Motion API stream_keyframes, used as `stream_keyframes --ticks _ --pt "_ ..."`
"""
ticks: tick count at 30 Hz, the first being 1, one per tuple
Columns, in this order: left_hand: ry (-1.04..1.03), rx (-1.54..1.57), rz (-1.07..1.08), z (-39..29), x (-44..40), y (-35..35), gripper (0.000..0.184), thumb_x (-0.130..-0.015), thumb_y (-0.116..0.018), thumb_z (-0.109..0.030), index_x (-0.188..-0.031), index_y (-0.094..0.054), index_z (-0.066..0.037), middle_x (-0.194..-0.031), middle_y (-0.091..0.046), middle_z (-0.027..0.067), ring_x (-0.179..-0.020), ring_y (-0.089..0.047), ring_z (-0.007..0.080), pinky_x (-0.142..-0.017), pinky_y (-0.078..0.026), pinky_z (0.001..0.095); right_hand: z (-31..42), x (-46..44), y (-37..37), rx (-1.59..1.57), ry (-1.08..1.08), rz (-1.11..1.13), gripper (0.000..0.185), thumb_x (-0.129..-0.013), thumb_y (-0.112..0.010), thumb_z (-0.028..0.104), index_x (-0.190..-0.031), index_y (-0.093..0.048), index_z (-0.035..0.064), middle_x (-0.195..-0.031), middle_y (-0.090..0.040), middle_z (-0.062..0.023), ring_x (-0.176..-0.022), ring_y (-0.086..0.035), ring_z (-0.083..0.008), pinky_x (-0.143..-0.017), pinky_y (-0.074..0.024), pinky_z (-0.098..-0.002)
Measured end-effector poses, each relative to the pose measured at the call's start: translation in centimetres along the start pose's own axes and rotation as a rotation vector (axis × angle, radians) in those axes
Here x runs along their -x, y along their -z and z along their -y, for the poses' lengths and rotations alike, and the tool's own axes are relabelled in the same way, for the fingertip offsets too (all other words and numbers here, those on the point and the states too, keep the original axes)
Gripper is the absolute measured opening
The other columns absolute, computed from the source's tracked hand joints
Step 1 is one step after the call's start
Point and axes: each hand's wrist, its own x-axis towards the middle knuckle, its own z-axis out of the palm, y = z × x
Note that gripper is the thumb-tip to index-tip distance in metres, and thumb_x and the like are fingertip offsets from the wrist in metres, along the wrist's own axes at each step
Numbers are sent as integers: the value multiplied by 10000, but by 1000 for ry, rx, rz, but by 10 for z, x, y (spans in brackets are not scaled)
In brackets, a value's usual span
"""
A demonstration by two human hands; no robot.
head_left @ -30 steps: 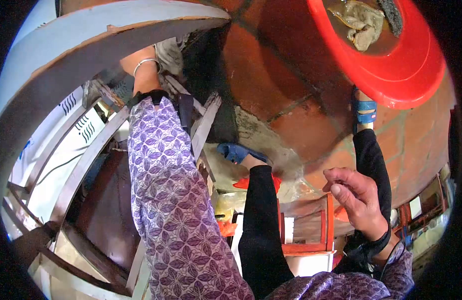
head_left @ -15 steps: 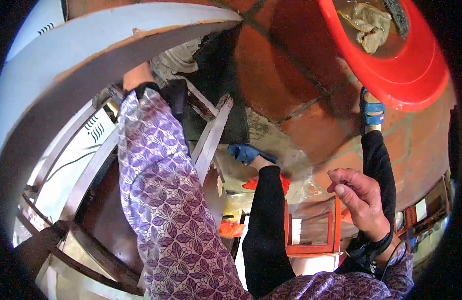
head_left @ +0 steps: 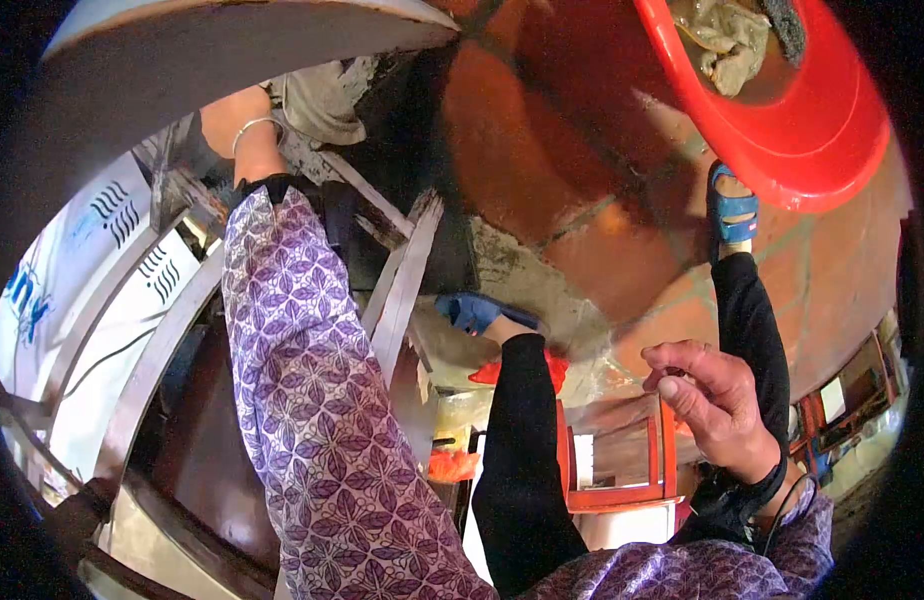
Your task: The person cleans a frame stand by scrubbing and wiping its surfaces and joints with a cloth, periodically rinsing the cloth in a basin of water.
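Left hand: the left hand (head_left: 239, 118), with a thin silver bangle (head_left: 258, 126) at its wrist, reaches beneath the lower edge of a thick, curved, grey board (head_left: 232, 65). Its fingers are out of sight, so whether it grips anything I cannot tell.
Grey cloth: a crumpled, soft grey cloth (head_left: 324, 105) lies just beside the left hand, under the board's edge, near the upper end of a worn, brownish wooden frame with curved slats (head_left: 158, 360). Contact between hand and cloth is unclear.
Right hand: the right hand (head_left: 707, 400) hangs half-curled over the lower right of the reddish tiled floor (head_left: 572, 150); thumb and forefinger leave a narrow gap, with nothing visible between them.
Red basin: a glossy red plastic basin (head_left: 782, 165) stands by the floor's upper right edge, holding murky water, a limp beige cloth (head_left: 737, 60) and a rough, dark grey lump (head_left: 785, 35).
Work at the frame: it seems under way; no finished part can be told from an unfinished one, and the beige cloth remains in the basin.
Hidden or cut off: the board and basin run past the upper border; the purple patterned sleeve (head_left: 317, 370) covers much of the frame; the lump's material is hard to make out.
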Motion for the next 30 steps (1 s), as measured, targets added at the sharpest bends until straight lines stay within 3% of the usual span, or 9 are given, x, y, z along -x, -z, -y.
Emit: stream_keyframes --ticks 8,12,14,15,19,22,24,26,30 --pt "-152 -290 227 12 52 23 413 -867 -406 -322 -942 -675 -17 -1004 -638 215 -973 -614 357 -844 -479 440 0 4 -2 -36 20 7 236 -863 -588 109 -1059 -598 -24 -900 -625 -109 -811 -583 -188 -746 -454 -283" --pt "77 -255 355 9 57 44 420 -881 -408 -309 -1151 -582 -39 -1218 -536 216 -1117 -532 362 -937 -430 438 -6 2 -4 -74 11 -26 243 -857 -601 115 -1061 -601 -17 -901 -625 -110 -813 -579 -176 -740 -457 -283" --pt "-276 -59 159 -1 50 51 501 -883 -428 -359 -1289 -472 -69 -1354 -423 180 -1239 -419 346 -1008 -364 412 -5 3 -1 -51 8 -20 237 -853 -605 110 -1053 -602 -18 -896 -624 -111 -812 -580 -180 -734 -459 -285" --pt "-384 5 61 -2 43 42 504 -871 -444 -377 -1273 -489 -77 -1341 -438 171 -1222 -435 342 -992 -376 412 -6 3 1 -43 15 -28 235 -849 -609 104 -1052 -605 -14 -894 -623 -112 -806 -580 -183 -728 -460 -288" --pt "-348 58 -132 -5 19 0 515 -825 -506 -450 -1208 -556 -109 -1290 -500 134 -1153 -500 324 -929 -424 413 -1 4 5 8 -9 -42 242 -847 -609 97 -1058 -602 -21 -890 -622 -113 -795 -580 -182 -722 -460 -287" --pt "-282 91 -139 -7 27 3 526 -791 -552 -505 -1159 -607 -133 -1252 -547 106 -1101 -549 310 -881 -460 414 2 1 3 -6 51 -9 244 -850 -602 92 -1060 -597 -32 -888 -619 -116 -781 -579 -182 -717 -459 -285" --pt "-154 -174 89 -20 45 29 508 -753 -606 -489 -1071 -644 -95 -1137 -598 166 -1017 -590 337 -828 -489 420 5 2 1 -23 -7 1 240 -850 -596 85 -1053 -592 -43 -883 -616 -124 -771 -581 -192 -715 -459 -285" --pt "-110 -157 -124 -15 54 12 446 -726 -648 -413 -963 -652 -35 -949 -624 198 -888 -630 360 -737 -518 410 8 -3 -1 25 38 17 239 -849 -593 77 -1060 -593 -36 -870 -612 -125 -762 -580 -200 -710 -458 -287" --pt "-229 -163 -179 -17 43 11 479 -735 -629 -467 -993 -659 -65 -1001 -644 151 -896 -638 315 -717 -515 383 3 -6 -4 67 64 0 241 -847 -591 69 -1069 -594 -26 -851 -606 -122 -754 -576 -201 -702 -457 -292"
